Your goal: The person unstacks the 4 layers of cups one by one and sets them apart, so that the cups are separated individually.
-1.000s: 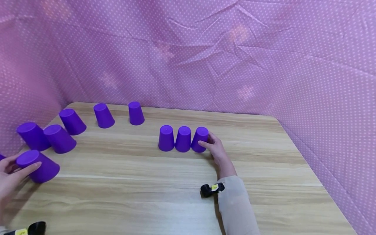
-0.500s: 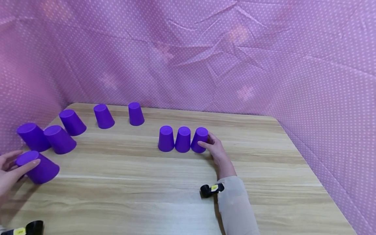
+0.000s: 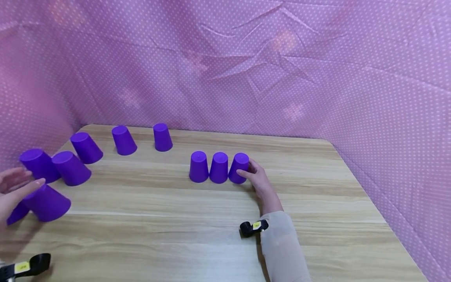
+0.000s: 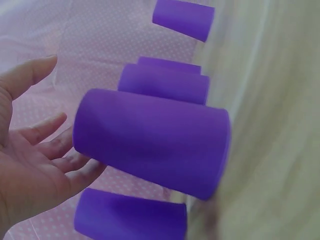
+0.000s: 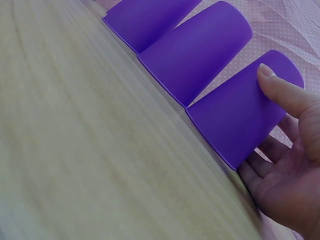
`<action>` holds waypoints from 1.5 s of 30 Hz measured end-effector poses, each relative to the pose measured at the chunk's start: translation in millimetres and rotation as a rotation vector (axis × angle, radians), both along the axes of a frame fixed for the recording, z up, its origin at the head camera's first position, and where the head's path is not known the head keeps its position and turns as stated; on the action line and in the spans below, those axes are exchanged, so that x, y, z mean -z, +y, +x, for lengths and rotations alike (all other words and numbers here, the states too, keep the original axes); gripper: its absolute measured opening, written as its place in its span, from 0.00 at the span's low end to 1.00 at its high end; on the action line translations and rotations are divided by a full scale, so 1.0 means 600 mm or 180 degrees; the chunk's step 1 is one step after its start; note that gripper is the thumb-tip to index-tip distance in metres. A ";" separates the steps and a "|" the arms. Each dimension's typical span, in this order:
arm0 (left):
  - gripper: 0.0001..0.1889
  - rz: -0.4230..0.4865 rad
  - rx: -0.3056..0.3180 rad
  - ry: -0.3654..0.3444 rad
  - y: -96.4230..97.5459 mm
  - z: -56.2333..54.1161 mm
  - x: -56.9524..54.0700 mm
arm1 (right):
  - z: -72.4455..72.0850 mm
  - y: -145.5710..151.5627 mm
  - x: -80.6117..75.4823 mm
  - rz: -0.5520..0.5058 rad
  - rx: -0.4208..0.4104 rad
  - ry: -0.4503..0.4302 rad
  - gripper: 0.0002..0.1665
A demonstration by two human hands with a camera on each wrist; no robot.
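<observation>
Three purple cups stand upside down side by side on the table, a left one (image 3: 199, 167), a middle one (image 3: 219, 168) and a right one (image 3: 238, 168). My right hand (image 3: 260, 180) holds the right cup, thumb on its near side (image 5: 245, 112) and the other fingers behind. At the table's left, my left hand (image 3: 15, 190) hovers over the top of the nearest purple cup (image 3: 49, 203), partly covering it. Its thumb and fingers are spread apart around nothing in the left wrist view, beside that cup (image 4: 150, 140). Another cup (image 3: 17, 213) shows behind the hand.
Several more upturned purple cups stand along the left and back, including a left-side cup (image 3: 71, 168), a far-left cup (image 3: 40, 165) and a back cup (image 3: 163, 138). A pink dotted cloth (image 3: 225, 70) hangs behind the wooden table (image 3: 158, 243).
My left hand has let go of the nearest left cup and lifted upward off it, uncovering another cup behind. The right hand stays on its cup.
</observation>
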State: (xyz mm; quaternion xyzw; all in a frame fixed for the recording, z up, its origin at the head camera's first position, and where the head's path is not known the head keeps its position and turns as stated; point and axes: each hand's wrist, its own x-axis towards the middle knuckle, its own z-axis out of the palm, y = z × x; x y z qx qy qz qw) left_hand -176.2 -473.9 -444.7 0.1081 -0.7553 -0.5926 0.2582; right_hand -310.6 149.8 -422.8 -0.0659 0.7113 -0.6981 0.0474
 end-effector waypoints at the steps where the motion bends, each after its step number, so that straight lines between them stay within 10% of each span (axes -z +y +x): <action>1: 0.34 0.0015 0.0000 0.0032 -0.002 -0.004 -0.001 | 0.000 0.000 0.000 0.0000 -0.0004 0.0010 0.32; 14: 0.31 0.0698 0.0191 0.0545 -0.008 -0.043 -0.026 | 0.026 -0.008 -0.039 0.0064 -0.0074 -0.0022 0.31; 25: 0.28 0.1096 0.0500 0.0976 0.102 -0.053 -0.104 | -0.002 0.000 -0.004 -0.0022 -0.0056 -0.0027 0.31; 45: 0.30 0.0953 0.0888 0.0665 0.143 -0.146 -0.022 | 0.001 -0.003 -0.005 -0.0004 0.0027 -0.0012 0.32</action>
